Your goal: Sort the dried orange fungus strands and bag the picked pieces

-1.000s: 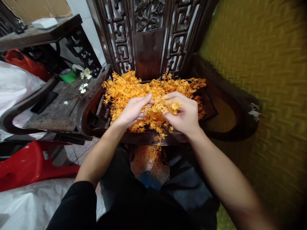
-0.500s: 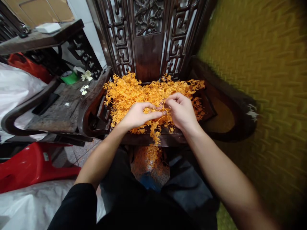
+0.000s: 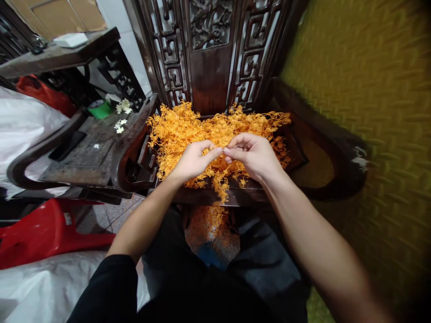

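A heap of orange, branching plastic-looking sprigs [image 3: 182, 130] covers the seat of a dark carved wooden chair [image 3: 210, 74]. Over the front of the heap, my left hand [image 3: 197, 159] pinches with thumb and forefinger. Its fingertips meet those of my right hand [image 3: 251, 154], which is also closed in a pinch. Whatever lies between the fingertips is mostly hidden, though orange strands show right around them. Below the hands, a strand of the orange sprigs [image 3: 220, 188] hangs over the seat's front edge.
Left of the chair, a dark wooden side surface [image 3: 84, 161] bears a green tape roll [image 3: 100, 109] and small pale flower pieces [image 3: 124, 106]. A red plastic stool [image 3: 50, 229] and white sacks [image 3: 43, 287] are at lower left. A yellow textured surface [image 3: 370, 89] rises at right.
My hands have come together so their fingertips meet. The thin orange stem seen between them earlier is now hidden by the fingers. The view has shifted slightly.
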`<state>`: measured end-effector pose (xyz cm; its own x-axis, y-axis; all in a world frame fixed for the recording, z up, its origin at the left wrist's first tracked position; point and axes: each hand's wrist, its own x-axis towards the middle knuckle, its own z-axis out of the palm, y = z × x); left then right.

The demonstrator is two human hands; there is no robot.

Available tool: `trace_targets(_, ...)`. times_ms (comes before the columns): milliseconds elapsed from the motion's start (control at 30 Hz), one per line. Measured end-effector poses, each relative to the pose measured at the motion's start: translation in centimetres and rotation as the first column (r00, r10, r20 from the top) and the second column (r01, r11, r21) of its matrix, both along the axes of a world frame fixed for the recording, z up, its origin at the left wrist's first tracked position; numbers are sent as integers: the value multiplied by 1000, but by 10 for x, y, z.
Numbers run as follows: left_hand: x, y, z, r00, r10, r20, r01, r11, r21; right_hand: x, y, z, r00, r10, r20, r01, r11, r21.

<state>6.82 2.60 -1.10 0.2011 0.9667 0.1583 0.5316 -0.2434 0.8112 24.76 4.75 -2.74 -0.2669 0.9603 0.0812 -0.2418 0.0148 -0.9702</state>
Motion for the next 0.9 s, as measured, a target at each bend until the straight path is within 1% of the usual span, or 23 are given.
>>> trace_targets(67, 6, -10, 8, 1000, -19, -4, 19, 1000, -9, 1, 8, -1, 994, -107, -3, 107, 993, 54)
trace_targets(133, 12, -23, 21, 994, -107, 1, 107, 994, 9, 9, 20, -3, 964, -265, -11, 265, 958, 110)
trace_targets(167, 16, -30, 27, 985, -173, 10, 173, 984, 32, 16, 27, -5, 937, -348, -31, 349, 930, 120)
trace_targets(200, 18, -36, 31, 974, -224, 16, 223, 973, 66, 23, 33, -6, 908, -414, -70, 419, 903, 95)
trace_targets(233, 20, -40, 34, 968, -249, 17, 246, 964, 102, 30, 37, -7, 891, -440, -113, 447, 894, 42)
trace_targets(267, 22, -42, 34, 969, -248, 13, 245, 961, 128, 36, 40, -8, 884, -444, -148, 447, 894, -15)
trace_targets(333, 24, -39, 28, 979, -202, 14, 198, 971, 137, 41, 38, -8, 913, -370, -172, 352, 927, -127)
trace_targets(400, 24, -30, 17, 986, -165, 38, 160, 981, 114, 37, 30, -6, 956, -239, -172, 208, 961, -181)
trace_targets(433, 24, -26, 11, 987, -152, 56, 145, 982, 121, 32, 24, -3, 970, -170, -172, 138, 974, -182)
trace_targets(500, 25, -18, 2, 989, -135, 53, 124, 976, 182, 21, 14, 3, 983, -52, -174, 26, 988, -152)
trace_targets(533, 25, -15, -2, 991, -135, 20, 128, 967, 222, 16, 10, 6, 985, -7, -175, -18, 990, -142)
trace_targets(600, 26, -12, -7, 987, -129, -98, 152, 944, 292, 9, 5, 11, 980, 47, -193, -77, 986, -151)
trace_targets(667, 26, -8, -10, 967, -103, -232, 174, 935, 309, 6, 4, 12, 971, 63, -229, -106, 978, -179)
trace_targets(733, 25, -5, -11, 942, -72, -327, 173, 942, 289, 4, 5, 10, 962, 55, -268, -114, 971, -209)
trace_targets(800, 23, -3, -11, 932, -67, -356, 174, 945, 278, 3, 7, 6, 957, 29, -290, -101, 966, -236)
trace_targets(900, 23, -4, -8, 949, -79, -305, 173, 939, 297, 1, 9, -2, 963, -69, -260, 2, 969, -248)
